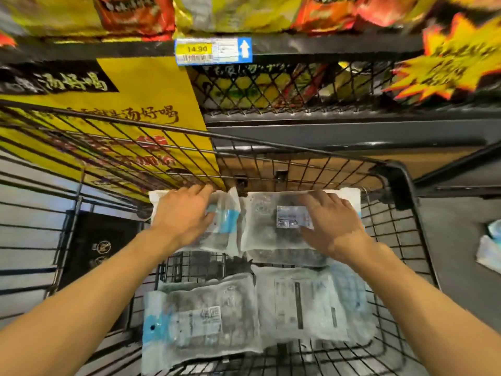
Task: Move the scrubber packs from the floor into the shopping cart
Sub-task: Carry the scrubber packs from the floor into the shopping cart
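Note:
I look down into a black wire shopping cart (404, 183). Two clear scrubber packs lie side by side at its far end. My left hand (181, 215) rests flat on the left pack (225, 226), fingers spread toward the cart's front wall. My right hand (333, 221) presses on the right pack (265, 229), next to its white label. Nearer to me, two more packs lie flat on the cart's bottom: one with a blue header (200, 318) and one showing a white printed back (306, 302). Another pack (490, 248) lies on the grey floor, right of the cart.
Store shelves stand right beyond the cart, with a yellow banner (146, 109), a price tag (214, 50) and snack bags behind black mesh (284, 88). A yellow starburst sign (447, 58) hangs at the upper right. A dark panel (100, 248) shows through the cart's left wall.

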`<action>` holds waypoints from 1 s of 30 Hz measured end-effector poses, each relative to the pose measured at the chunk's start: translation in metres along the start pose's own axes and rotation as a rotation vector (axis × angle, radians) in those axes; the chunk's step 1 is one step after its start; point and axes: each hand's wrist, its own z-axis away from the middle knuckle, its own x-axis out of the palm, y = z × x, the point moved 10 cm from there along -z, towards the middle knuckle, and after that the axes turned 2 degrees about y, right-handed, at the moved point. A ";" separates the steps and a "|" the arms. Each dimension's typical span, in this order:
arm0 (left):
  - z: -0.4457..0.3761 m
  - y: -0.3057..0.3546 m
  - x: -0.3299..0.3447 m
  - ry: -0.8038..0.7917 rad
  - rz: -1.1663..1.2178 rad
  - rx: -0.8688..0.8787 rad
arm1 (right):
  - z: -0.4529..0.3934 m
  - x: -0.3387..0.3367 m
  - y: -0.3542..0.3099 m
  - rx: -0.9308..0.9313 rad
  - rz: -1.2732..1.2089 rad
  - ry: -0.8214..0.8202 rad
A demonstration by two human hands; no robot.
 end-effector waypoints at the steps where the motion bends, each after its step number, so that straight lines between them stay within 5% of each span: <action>1: 0.006 0.012 -0.008 -0.018 0.018 0.014 | 0.014 -0.012 0.008 0.018 -0.019 0.014; 7: 0.055 0.148 -0.129 0.059 0.153 0.246 | 0.147 -0.119 0.101 0.178 -0.202 0.241; 13: 0.133 0.386 -0.260 0.179 0.239 0.565 | 0.378 -0.195 0.257 0.447 -0.309 0.514; 22: 0.274 0.760 -0.379 0.320 0.109 1.096 | 0.763 -0.166 0.459 1.073 -0.315 0.704; 30: 0.309 0.932 -0.393 0.340 -0.008 1.311 | 0.888 -0.119 0.536 1.362 -0.391 0.682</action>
